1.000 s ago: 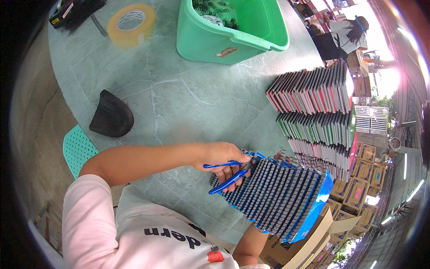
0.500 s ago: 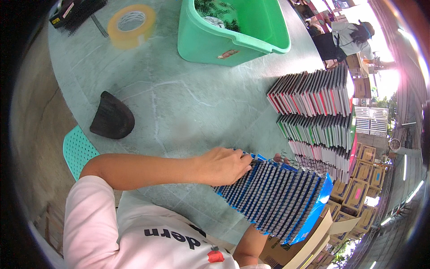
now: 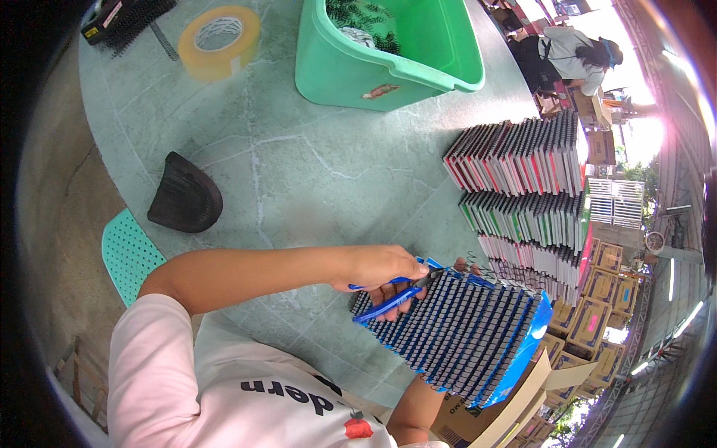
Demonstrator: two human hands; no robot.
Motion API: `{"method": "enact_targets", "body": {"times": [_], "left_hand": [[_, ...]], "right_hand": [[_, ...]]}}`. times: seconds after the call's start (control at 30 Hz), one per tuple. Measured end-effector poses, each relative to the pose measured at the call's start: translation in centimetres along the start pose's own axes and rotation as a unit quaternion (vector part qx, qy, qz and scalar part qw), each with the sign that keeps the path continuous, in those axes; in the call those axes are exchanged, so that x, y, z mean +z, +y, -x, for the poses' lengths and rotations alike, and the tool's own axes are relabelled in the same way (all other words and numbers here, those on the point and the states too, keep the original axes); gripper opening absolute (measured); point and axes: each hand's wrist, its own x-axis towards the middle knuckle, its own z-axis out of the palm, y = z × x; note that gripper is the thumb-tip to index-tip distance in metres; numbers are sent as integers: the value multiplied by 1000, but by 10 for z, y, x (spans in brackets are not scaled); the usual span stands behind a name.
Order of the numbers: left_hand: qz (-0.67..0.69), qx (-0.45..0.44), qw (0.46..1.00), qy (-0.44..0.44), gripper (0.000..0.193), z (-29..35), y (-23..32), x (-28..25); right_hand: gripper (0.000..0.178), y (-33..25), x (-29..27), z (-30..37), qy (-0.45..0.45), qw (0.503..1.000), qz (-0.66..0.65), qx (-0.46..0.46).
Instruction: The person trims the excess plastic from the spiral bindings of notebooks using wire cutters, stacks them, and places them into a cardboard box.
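Note:
My left hand is closed around the blue handles of a pair of pliers. The dark jaws reach the coil ends along the upper edge of a stack of spiral-bound notebooks with blue covers. The black coil spines face up toward me. My right forearm comes up from below and passes under the stack. Only a few fingertips of my right hand show, at the stack's far edge by a loose loop of wire; the rest is hidden behind the notebooks.
Rows of notebooks stand on the right. A green tub with black coils sits at the back. Tape, a black bristled thing and a dark rounded piece lie left. An open carton stands lower right; a person bends beyond.
My left hand has turned over and its fingers have shifted, so the blue pliers now show. The notebook stack has hardly moved. The person in the background has leaned forward.

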Motion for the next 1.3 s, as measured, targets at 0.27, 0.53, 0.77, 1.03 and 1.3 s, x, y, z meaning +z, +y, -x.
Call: {"method": "enact_targets", "body": {"times": [0.27,0.53,0.77,1.03,1.3], "left_hand": [[-485,204,815,244,33,-5,-27,22],[-421,158,881,145,42,15,-16,-10],[-575,196,767,208,33,16,2,-7],[-695,303,593,272,38,6,11,-12],[-700,299,604,238,36,1,9,-16]], "right_hand": [[54,-14,-11,-14,-140,910,375,-109],[65,-148,112,-20,-67,947,266,-168],[49,-187,189,-55,-110,774,621,52],[35,-112,228,-117,-360,328,794,364],[20,-96,224,-128,-364,311,764,433]]}}
